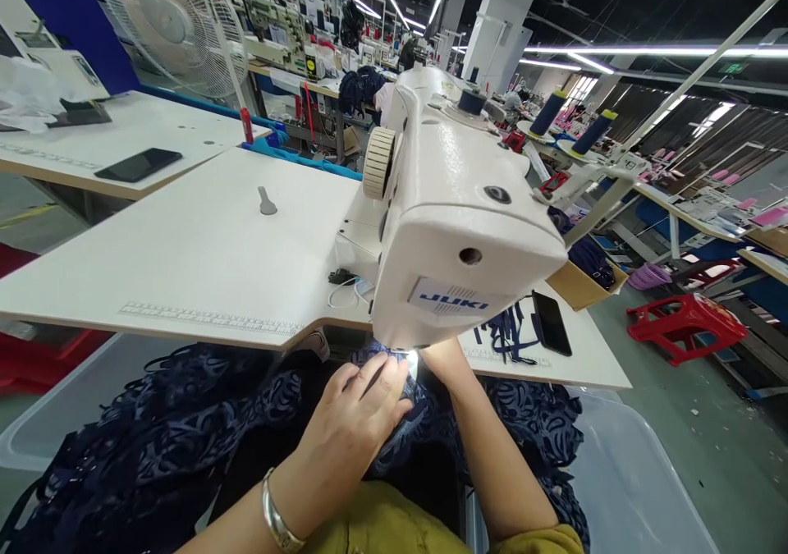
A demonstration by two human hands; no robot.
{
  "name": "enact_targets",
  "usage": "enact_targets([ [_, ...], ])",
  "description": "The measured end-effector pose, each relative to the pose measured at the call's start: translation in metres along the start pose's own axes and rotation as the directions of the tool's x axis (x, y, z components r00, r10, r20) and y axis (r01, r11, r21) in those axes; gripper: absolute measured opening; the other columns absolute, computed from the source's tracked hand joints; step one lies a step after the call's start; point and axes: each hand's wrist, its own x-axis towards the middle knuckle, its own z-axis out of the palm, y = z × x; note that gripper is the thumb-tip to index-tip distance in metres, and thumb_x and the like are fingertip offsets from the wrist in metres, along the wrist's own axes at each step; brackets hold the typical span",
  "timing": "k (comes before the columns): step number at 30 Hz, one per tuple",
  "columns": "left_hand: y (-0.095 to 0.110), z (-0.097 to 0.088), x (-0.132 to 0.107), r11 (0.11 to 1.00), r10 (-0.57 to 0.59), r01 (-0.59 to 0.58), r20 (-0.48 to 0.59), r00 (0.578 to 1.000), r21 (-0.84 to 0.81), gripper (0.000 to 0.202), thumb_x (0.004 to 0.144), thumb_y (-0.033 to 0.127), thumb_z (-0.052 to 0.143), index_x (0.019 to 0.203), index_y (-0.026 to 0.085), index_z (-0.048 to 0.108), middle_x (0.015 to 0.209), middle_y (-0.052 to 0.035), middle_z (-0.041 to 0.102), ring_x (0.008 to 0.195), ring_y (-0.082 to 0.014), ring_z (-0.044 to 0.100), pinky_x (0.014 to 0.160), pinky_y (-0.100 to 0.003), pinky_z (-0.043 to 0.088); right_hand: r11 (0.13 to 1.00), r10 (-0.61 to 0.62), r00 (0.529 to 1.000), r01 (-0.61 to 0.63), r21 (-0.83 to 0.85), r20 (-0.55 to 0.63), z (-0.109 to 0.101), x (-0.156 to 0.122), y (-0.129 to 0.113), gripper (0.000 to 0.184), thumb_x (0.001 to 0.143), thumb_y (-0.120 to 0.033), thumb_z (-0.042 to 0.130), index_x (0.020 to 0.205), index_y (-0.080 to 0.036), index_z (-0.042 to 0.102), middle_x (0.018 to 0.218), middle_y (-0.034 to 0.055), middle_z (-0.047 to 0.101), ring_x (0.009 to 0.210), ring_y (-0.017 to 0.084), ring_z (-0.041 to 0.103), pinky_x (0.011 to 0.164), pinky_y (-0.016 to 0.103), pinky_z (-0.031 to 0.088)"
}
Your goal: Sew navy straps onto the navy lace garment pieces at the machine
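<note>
My left hand [355,413], with a silver bangle at the wrist, rests on dark blue patterned lace fabric [410,431] beneath the head of a white JUKI sewing machine [468,201]. Its fingers are stretched forward and a little apart, tips close to the lit sewing area. From the other side, my right hand [441,360] reaches in by the same spot; the machine head covers its fingers, so its grip cannot be seen. The needle is also hidden. More of the blue lace pieces [178,439] lie heaped below the table edge.
The white machine table [227,246] carries a small metal plate [267,202] and a printed ruler. At right lie a phone [552,324] and navy straps [508,336]. Another phone [139,165] sits on the neighbouring table. A clear plastic tub [640,472] and a red stool [686,324] stand nearby.
</note>
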Motion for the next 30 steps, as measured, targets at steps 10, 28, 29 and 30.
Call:
enact_targets([
  [10, 0.0021, 0.0023, 0.0055, 0.998, -0.033, 0.032, 0.009, 0.999, 0.055, 0.031, 0.096, 0.031, 0.046, 0.120, 0.017, 0.059, 0.118, -0.0023, 0.067, 0.107, -0.0205, 0.060, 0.089, -0.038, 0.034, 0.997, 0.011, 1.000, -0.010, 0.076, -0.014, 0.0036, -0.0015, -0.0047, 0.024, 0.078, -0.018, 0.052, 0.094, -0.017, 0.070, 0.094, 0.0073, 0.073, 0.089, 0.021, 0.068, 0.088, 0.034, 0.052],
  [28, 0.0096, 0.0060, 0.0084, 0.993, -0.055, 0.059, -0.038, 0.998, 0.104, 0.032, 0.093, 0.030, 0.052, 0.120, 0.015, 0.060, 0.116, -0.0023, 0.068, 0.102, -0.0204, 0.060, 0.086, -0.037, 0.036, 0.990, -0.017, 1.000, 0.016, -0.141, -0.008, 0.0042, -0.0015, -0.0002, 0.035, 0.079, -0.021, 0.049, 0.109, -0.019, 0.066, 0.101, 0.0081, 0.072, 0.106, 0.025, 0.063, 0.096, 0.038, 0.049],
  [29, 0.0098, 0.0065, 0.0081, 0.993, -0.058, 0.062, -0.038, 0.998, 0.102, 0.031, 0.093, 0.030, 0.052, 0.119, 0.015, 0.060, 0.115, -0.0019, 0.068, 0.102, -0.0202, 0.060, 0.086, -0.037, 0.036, 0.991, -0.012, 1.000, 0.011, -0.135, -0.011, 0.0043, -0.0015, 0.0006, 0.035, 0.079, -0.021, 0.049, 0.110, -0.019, 0.066, 0.101, 0.0082, 0.072, 0.107, 0.025, 0.062, 0.096, 0.038, 0.049],
  [30, 0.0100, 0.0067, 0.0078, 0.993, -0.062, 0.065, -0.036, 0.997, 0.100, 0.031, 0.093, 0.031, 0.052, 0.119, 0.015, 0.061, 0.115, -0.0016, 0.068, 0.101, -0.0200, 0.060, 0.085, -0.037, 0.036, 0.992, -0.006, 1.000, 0.004, -0.128, -0.015, 0.0044, -0.0014, 0.0012, 0.036, 0.078, -0.020, 0.050, 0.110, -0.019, 0.065, 0.102, 0.0083, 0.072, 0.108, 0.025, 0.062, 0.096, 0.038, 0.048],
])
